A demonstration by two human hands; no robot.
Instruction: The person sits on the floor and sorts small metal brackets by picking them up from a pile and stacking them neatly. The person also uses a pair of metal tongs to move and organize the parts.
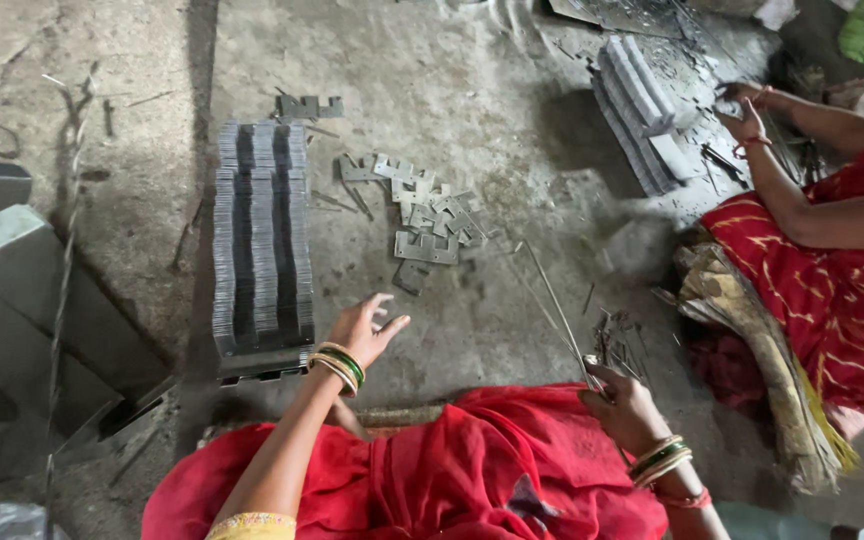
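Observation:
My left hand (pixel 364 328) hovers with its fingers spread and nothing in it, just right of the near end of a long row of stacked grey metal plates (pixel 260 240) on the concrete floor. Beyond my fingers lies a loose pile of small notched metal plates (pixel 430 218). My right hand (pixel 620 402) is closed on the near end of a thin metal rod (pixel 554 300) that slants away up to the left. Red cloth (pixel 452 470) covers my lap below both hands.
A second person in red sits at the right, their hands (pixel 744 112) by another stack of plates (pixel 638 112). A heap of short metal pins (pixel 614 338) lies by my right hand. Grey metal boxes (pixel 22 290) stand at the left. A woven mat (pixel 752 350) lies at right.

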